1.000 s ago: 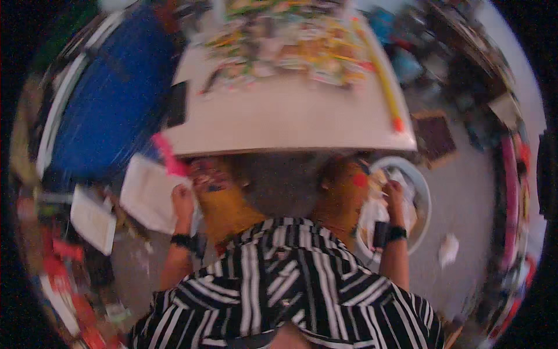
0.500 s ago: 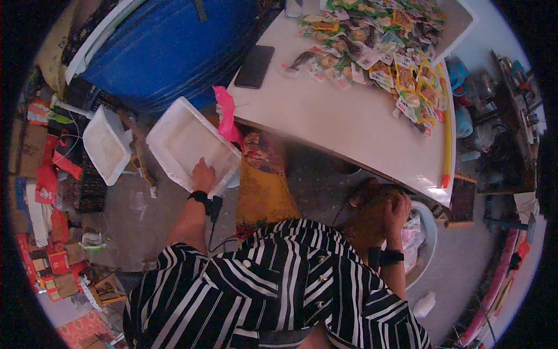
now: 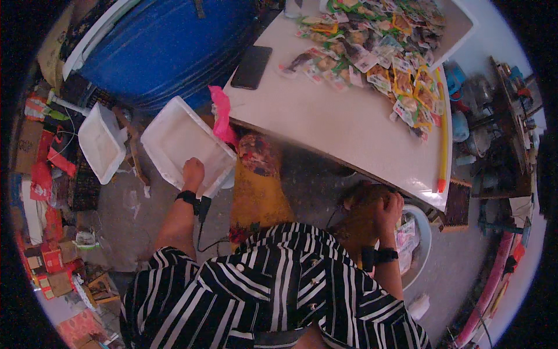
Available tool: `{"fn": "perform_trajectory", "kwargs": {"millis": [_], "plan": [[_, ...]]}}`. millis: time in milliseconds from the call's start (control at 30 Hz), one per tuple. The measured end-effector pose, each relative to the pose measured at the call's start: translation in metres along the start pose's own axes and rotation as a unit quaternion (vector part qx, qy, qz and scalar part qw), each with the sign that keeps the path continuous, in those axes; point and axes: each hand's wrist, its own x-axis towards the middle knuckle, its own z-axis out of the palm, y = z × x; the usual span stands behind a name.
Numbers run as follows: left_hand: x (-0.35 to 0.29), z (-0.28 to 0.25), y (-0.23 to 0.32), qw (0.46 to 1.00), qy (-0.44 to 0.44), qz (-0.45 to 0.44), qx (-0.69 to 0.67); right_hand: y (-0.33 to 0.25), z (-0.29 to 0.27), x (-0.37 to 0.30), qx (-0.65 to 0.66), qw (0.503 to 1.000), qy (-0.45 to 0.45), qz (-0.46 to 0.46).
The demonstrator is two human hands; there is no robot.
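My left hand [image 3: 193, 173] hangs over the near side of a white box [image 3: 164, 136], its fingers curled in; whatever they might hold is hidden. The inside of the box that shows is bare and off-white. My right hand [image 3: 388, 210] rests on my right knee [image 3: 363, 215], fingers lying loosely over it with nothing in them. Beside that hand stands a pale round tub [image 3: 427, 244] with plastic packets [image 3: 406, 235] in it. Both wrists carry dark bands.
A white table [image 3: 343, 134] ahead bears a heap of small food packets [image 3: 401, 70], a black phone [image 3: 251, 67] and a yellow stick [image 3: 443, 157]. Pink plastic [image 3: 221, 113] hangs at its left corner. A second white box [image 3: 102, 142] and a large blue tub [image 3: 168, 52] stand left.
My left hand's fingers, stretched into the white box before, are now curled. The right hand stays on the knee. The whole view has shifted slightly.
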Motion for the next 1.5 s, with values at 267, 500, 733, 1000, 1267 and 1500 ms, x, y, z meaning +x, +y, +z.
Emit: {"fn": "perform_trajectory", "kwargs": {"millis": [267, 500, 733, 1000, 1267, 1500], "plan": [[0.017, 0.024, -0.010, 0.997, -0.034, -0.002, 0.065, 0.004, 0.002, -0.001, -0.002, 0.999, 0.027, -0.021], [0.010, -0.009, 0.000, 0.997, 0.075, -0.007, -0.022, 0.004, 0.008, 0.001, -0.012, 1.000, 0.021, -0.011], [-0.010, -0.093, 0.039, 0.937, 0.254, 0.009, -0.240, 0.002, 0.016, 0.003, 0.019, 0.996, 0.048, -0.072], [-0.023, -0.148, 0.192, 0.903, 0.211, 0.214, -0.308, -0.060, -0.005, 0.022, 0.276, 0.961, -0.011, 0.007], [-0.028, -0.092, 0.337, 0.887, -0.005, 0.355, -0.295, -0.136, 0.011, 0.097, 0.450, 0.884, -0.123, 0.027], [-0.038, -0.064, 0.374, 0.896, -0.120, 0.285, -0.318, -0.158, 0.068, 0.130, 0.487, 0.851, -0.160, 0.116]]}}
